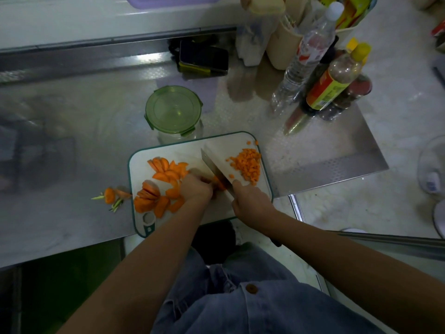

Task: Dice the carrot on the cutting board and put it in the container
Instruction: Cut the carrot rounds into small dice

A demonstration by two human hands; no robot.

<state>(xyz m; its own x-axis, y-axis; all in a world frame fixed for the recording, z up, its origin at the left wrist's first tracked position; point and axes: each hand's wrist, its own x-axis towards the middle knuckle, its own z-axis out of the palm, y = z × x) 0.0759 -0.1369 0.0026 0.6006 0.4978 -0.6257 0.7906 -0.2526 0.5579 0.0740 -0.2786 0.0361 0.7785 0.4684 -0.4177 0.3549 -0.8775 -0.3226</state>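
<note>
Mid cutting board [240,138], the left hand [196,189] curls down on a carrot piece [218,183] lying crosswise under the cleaver [221,162] gripped by the right hand [250,201], with diced bits [248,165] toward the board's right and the lidded container [173,112] just past its far edge.

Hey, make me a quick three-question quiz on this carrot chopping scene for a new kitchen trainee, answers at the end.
1. True or false: the green lid is on the container.
2. The left hand steadies the carrot piece being cut. The right hand: A) grips the cleaver B) hangs idle C) holds the lid.
3. Fill in: the diced carrot lies on the cutting board's ___ side, the slices on its left.
Key: 1 true; 2 A; 3 right.
</note>
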